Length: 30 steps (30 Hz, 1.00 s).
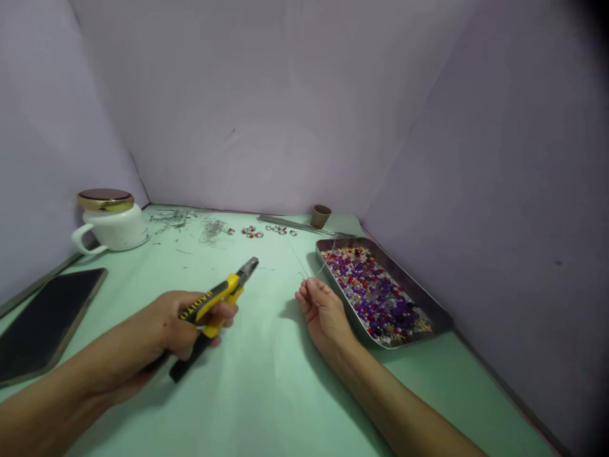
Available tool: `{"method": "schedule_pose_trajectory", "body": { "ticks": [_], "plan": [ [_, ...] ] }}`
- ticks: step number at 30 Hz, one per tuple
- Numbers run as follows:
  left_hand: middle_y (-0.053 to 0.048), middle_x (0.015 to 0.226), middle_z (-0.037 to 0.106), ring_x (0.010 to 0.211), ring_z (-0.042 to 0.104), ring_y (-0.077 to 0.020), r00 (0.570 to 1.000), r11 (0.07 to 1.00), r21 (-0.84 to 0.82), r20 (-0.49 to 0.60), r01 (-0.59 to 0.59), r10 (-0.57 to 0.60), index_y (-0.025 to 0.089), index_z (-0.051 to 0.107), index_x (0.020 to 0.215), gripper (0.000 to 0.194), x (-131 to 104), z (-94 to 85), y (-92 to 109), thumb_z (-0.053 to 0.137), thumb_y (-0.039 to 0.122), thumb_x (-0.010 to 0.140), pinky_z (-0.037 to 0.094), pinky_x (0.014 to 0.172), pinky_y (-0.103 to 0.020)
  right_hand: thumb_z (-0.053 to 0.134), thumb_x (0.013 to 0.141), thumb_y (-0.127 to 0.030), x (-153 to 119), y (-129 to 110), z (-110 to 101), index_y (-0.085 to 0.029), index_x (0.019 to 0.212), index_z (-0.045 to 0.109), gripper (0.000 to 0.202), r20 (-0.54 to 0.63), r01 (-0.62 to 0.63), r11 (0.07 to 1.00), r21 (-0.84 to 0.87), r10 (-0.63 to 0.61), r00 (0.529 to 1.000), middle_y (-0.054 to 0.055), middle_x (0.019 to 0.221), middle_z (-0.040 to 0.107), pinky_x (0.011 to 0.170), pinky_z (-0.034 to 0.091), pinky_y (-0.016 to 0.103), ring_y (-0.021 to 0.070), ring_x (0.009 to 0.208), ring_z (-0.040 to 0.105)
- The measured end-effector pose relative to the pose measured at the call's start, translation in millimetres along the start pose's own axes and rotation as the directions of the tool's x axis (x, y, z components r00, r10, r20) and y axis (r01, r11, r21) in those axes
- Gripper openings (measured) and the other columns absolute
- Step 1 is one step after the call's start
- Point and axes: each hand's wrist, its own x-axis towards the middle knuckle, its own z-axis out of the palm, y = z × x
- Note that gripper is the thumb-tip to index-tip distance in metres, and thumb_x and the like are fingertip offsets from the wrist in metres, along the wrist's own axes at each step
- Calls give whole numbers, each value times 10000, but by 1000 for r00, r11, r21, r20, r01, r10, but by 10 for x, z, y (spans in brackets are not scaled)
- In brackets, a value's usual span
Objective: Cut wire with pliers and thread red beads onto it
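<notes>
My left hand is wrapped round yellow and black pliers, whose metal jaws point up and to the right above the table. Between the thumb and fingertips of my right hand is a thin wire, its strands fanning out past the fingers. Just right of that hand lies a metal tray of purple, red, clear and gold beads. Several small red-and-clear beaded pieces rest farther back on the table.
A green table meets pale walls. At the left are a dark phone and a white mug with a gold-rimmed lid. Wire scraps, a bundle of straight wires and a small brown cup lie at the back.
</notes>
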Motion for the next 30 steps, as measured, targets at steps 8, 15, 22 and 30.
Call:
{"method": "schedule_pose_trajectory", "body": {
  "ticks": [8, 15, 22, 30],
  "plan": [
    [12, 616, 487, 620, 468, -179, 995, 996, 61, 81, 61, -66, 168, 584, 846, 463, 225, 402, -351, 437, 101, 412, 307, 529, -261, 766, 567, -196, -116, 102, 42, -127, 682, 597, 215, 4, -52, 998, -21, 52, 999, -16, 633, 597, 553, 523, 154, 55, 548, 558],
    [-6, 700, 556, 722, 520, -210, 995, 976, 200, 71, -88, 75, 175, 586, 862, 453, 363, 370, -559, 426, 93, 447, 382, 654, -300, 751, 588, -183, -191, 118, 105, -107, 663, 598, 186, 7, -97, 995, -23, 97, 995, -9, 613, 587, 554, 526, 162, 57, 545, 552],
    [7, 696, 512, 692, 489, -176, 983, 957, 238, 124, -164, 137, 180, 544, 811, 392, 200, 402, -344, 391, 88, 462, 357, 623, -268, 737, 590, -155, -218, 120, 132, -110, 643, 588, 164, 2, -133, 991, -23, 133, 991, -9, 595, 579, 542, 521, 161, 61, 539, 547],
    [21, 638, 468, 626, 451, -150, 983, 934, 314, 107, -173, 146, 177, 520, 787, 357, 183, 389, -296, 378, 97, 469, 341, 588, -257, 752, 561, -178, -236, 131, 126, -115, 637, 594, 186, 29, -139, 989, -51, 141, 990, 1, 596, 595, 557, 522, 171, 68, 544, 554]
  ]
}}
